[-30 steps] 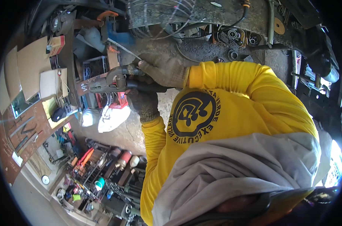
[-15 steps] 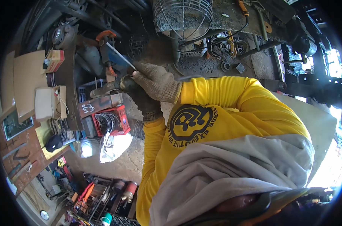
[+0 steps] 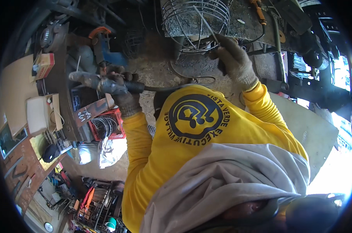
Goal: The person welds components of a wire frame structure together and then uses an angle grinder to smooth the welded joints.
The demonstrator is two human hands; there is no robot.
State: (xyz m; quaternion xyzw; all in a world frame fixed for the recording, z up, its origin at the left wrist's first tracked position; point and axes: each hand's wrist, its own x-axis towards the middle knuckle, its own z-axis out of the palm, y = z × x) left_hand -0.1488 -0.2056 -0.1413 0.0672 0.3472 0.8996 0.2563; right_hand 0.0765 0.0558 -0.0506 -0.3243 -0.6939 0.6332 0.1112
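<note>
A welding electrode holder (image 3: 106, 83) with a ribbed black grip is gripped in the gloved left hand (image 3: 123, 93), fingers clenched tight round the handle, out at the left of the view above a red crate (image 3: 106, 124) of coiled wire. From the handle a dark cable (image 3: 172, 86) is seen trailing right, toward the yellow sleeve (image 3: 261, 105). The gloved right hand (image 3: 232, 58) is raised to the near edge of the metal surface (image 3: 245, 23), fingers pinched round a thin welding rod (image 3: 205, 23), which is slanted up and left across a round wire cage (image 3: 195, 19). The cage is set on the surface near its left end. An orange-handled tool (image 3: 258, 7) is seen lying further back on the surface, right of the cage. Cardboard boxes (image 3: 40, 112) are stacked on the left.
</note>
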